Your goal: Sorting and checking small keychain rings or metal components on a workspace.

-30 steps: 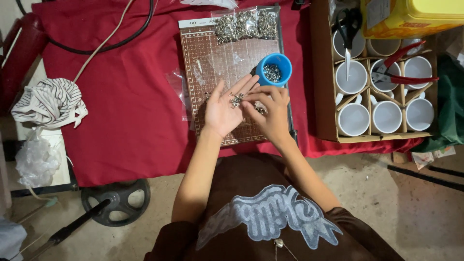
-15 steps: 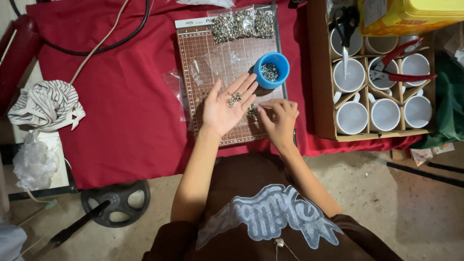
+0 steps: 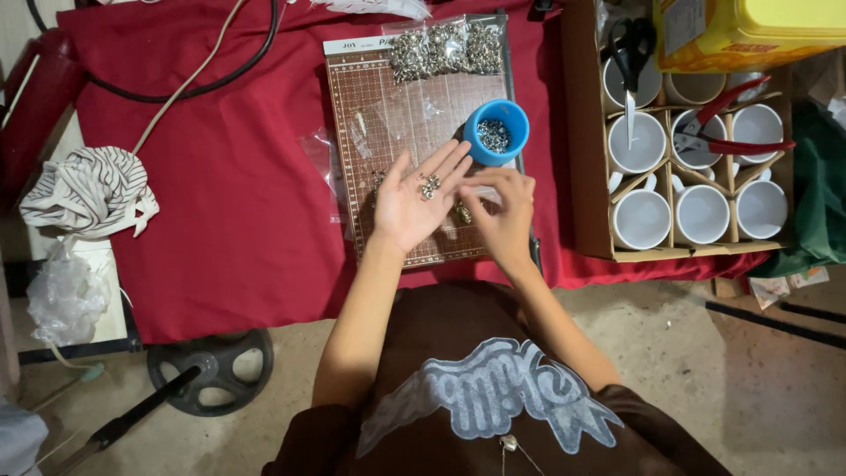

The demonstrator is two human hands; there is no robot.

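Observation:
My left hand (image 3: 414, 201) lies palm up over a brown gridded cutting mat (image 3: 388, 115), with a few small silver metal pieces (image 3: 430, 185) resting on its fingers. My right hand (image 3: 502, 211) hovers just right of it with its fingertips pinched together near the mat; whether it holds a piece I cannot tell. A small blue cup (image 3: 496, 132) with more silver pieces stands just beyond both hands. A clear bag of silver pieces (image 3: 447, 48) lies at the mat's far end.
A red cloth (image 3: 229, 176) covers the table. To the right stands a cardboard box (image 3: 582, 132) of white mugs, with scissors (image 3: 630, 53) and red-handled pliers (image 3: 731, 123) in it. A striped cloth (image 3: 88, 189) lies left. A weight plate (image 3: 211, 366) sits on the floor.
My right hand has drawn back from my left palm, moving a little right and toward me. My left hand has stayed open with the pieces on it.

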